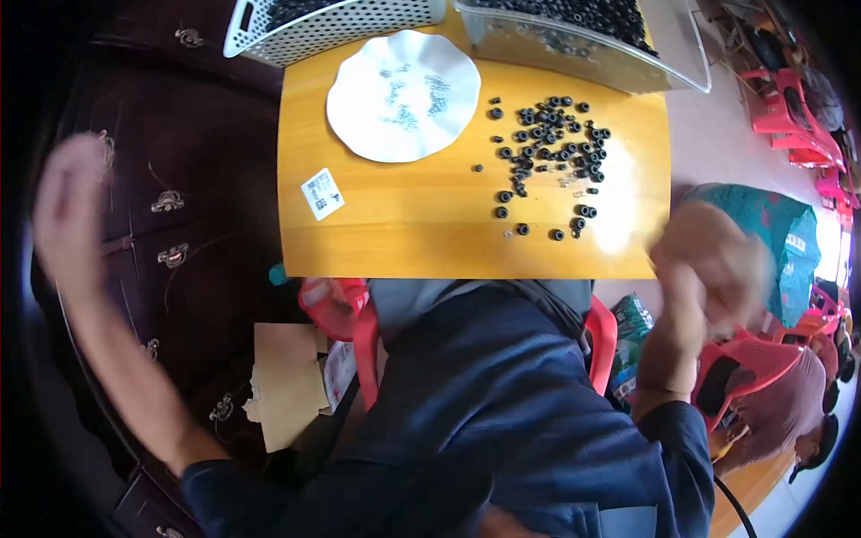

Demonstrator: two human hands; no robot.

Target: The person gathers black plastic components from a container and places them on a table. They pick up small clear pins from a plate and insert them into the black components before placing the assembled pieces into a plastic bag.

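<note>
Hovering well left of the tabletop, the left hand is blurred before a dark cabinet; the right hand, also blurred, is near the tabletop's right edge. Whether either is open or closed, I cannot tell. Black ring-shaped parts lie scattered left of the right hand, and a white plate bearing small silvery bits sits farther left, between both hands.

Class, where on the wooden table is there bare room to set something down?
On the table, the largest bare patch lies between the white plate, square card, black parts and near edge; a narrower strip separates those parts from the right edge. Crowded: right of centre, where the parts lie scattered, and the far side, with its white basket and clear bin.
</note>
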